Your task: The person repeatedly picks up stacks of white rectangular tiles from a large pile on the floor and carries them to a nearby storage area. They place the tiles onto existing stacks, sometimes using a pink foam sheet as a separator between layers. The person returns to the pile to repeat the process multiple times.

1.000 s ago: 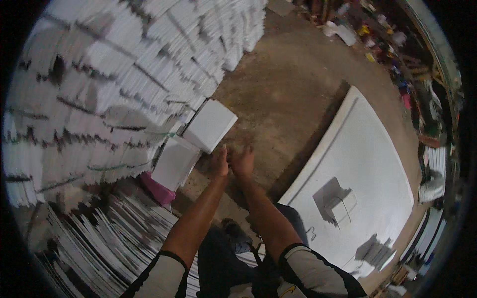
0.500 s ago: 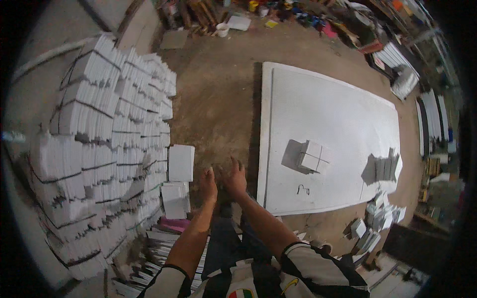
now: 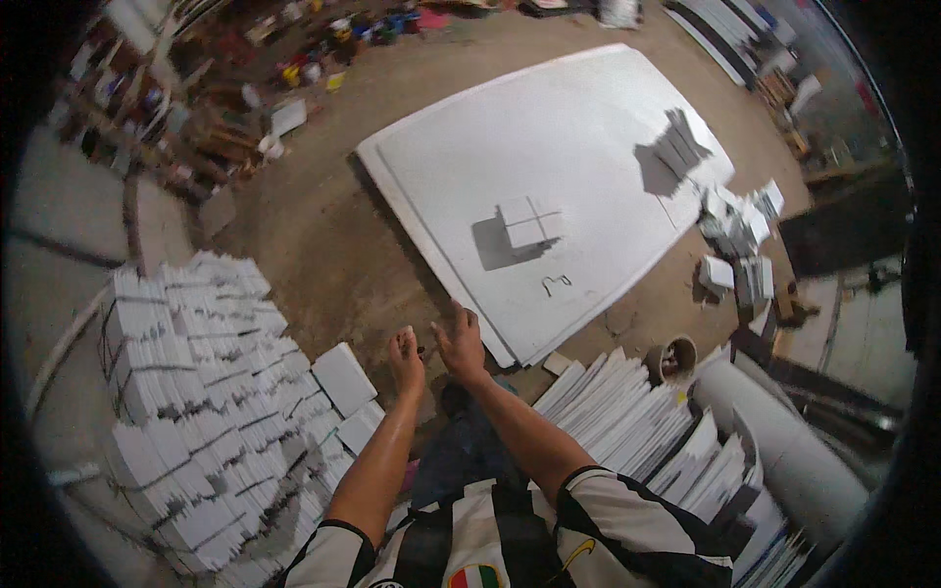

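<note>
Both hands are held out in front of me over the brown floor, a small gap between them. My left hand (image 3: 407,364) has loosely bent fingers, parted, and nothing plainly shows in it. It is nearest a white rectangular block (image 3: 343,379) lying at the edge of the stacks on the left. My right hand (image 3: 464,345), thumb apart from its fingers, is empty and close to the near corner of a large white sheet stack (image 3: 470,157). On that stack sits a bundle of small white panels (image 3: 530,223) tied crosswise with dark cord, beside a dark squiggle of cord or marking (image 3: 556,285).
Tied white stacks (image 3: 186,392) fill the left. Grey strips (image 3: 676,152) lie on the sheet's far end, with white scraps (image 3: 735,220) beyond its right edge. Upright white sheets (image 3: 627,412), a round bucket (image 3: 673,359) and a large white roll (image 3: 774,451) stand at right. Clutter lines the far side.
My view has turned to the right: the sheet stack and the tied stacks appear rotated, and the upright sheets and roll have come into view. Both hands stay apart in front of me.
</note>
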A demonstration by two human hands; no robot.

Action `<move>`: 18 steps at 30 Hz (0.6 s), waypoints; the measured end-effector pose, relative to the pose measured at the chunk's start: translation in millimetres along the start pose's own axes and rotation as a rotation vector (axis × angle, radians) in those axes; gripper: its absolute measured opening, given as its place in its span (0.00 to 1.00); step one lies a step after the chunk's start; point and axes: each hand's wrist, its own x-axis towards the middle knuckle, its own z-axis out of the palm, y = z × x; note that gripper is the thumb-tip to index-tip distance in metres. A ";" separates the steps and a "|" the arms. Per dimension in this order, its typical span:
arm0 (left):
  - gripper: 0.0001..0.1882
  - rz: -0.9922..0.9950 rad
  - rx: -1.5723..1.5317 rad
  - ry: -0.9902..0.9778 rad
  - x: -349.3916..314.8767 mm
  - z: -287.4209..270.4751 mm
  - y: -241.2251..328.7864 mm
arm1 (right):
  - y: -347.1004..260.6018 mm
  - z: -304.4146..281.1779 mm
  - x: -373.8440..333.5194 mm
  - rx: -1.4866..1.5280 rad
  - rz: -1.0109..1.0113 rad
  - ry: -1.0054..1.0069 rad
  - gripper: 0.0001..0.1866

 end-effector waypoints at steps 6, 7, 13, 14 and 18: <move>0.25 0.074 0.048 -0.200 -26.3 80.4 -1.9 | 26.3 -81.9 -9.7 0.080 0.157 0.184 0.37; 0.25 0.061 0.061 -0.256 -30.7 96.7 1.6 | 36.0 -94.6 -9.7 0.061 0.170 0.226 0.37; 0.23 0.099 0.130 -0.439 -40.4 198.8 -19.2 | 89.0 -175.6 -0.1 0.066 0.238 0.442 0.37; 0.22 0.082 0.153 -0.486 -44.5 216.9 -17.7 | 98.6 -189.9 3.8 0.081 0.246 0.475 0.37; 0.22 0.072 0.250 -0.577 -73.8 307.6 -5.9 | 143.2 -258.2 24.7 0.106 0.289 0.597 0.36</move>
